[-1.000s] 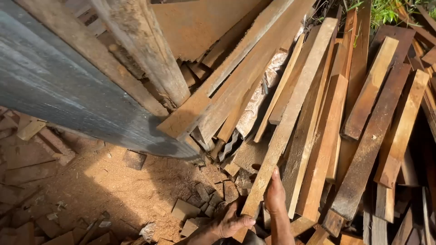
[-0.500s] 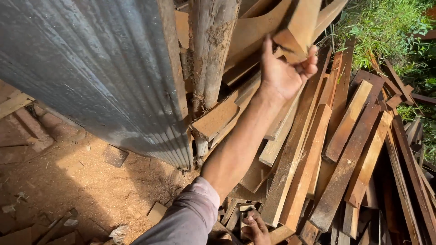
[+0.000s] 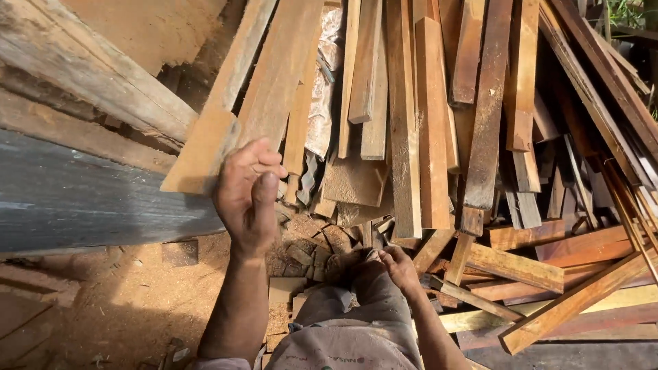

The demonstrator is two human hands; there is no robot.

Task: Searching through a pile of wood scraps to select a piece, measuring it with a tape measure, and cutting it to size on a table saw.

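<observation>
where our left hand [image 3: 248, 197] is raised in front of us, its fingers curl around the lower end of a long plank [image 3: 226, 109], so the grip is closed on that board's edge, thumb toward us. the plank runs up and away, leaning on the heap of offcut boards [image 3: 439, 116] with its near end just above the grey corrugated sheet [image 3: 89, 199]. we judge it stiff and dry, rough-sawn, not slippery at all but likely to give splinters; being long and held at one end only, it will feel heavier than it is and want to swing or tip. a hold further up, nearer its middle, would balance it better, though from here only the end is in reach.

our right hand [image 3: 396, 264] is low by our knee, resting on the small wood blocks [image 3: 308, 247] on the sawdust ground [image 3: 130, 301]; we cannot tell whether it grips one of them or only touches, since the fingers are turned away. neighbouring boards lie tight against the plank's right side, so it may drag on them and shift the loose pieces stacked there.
</observation>
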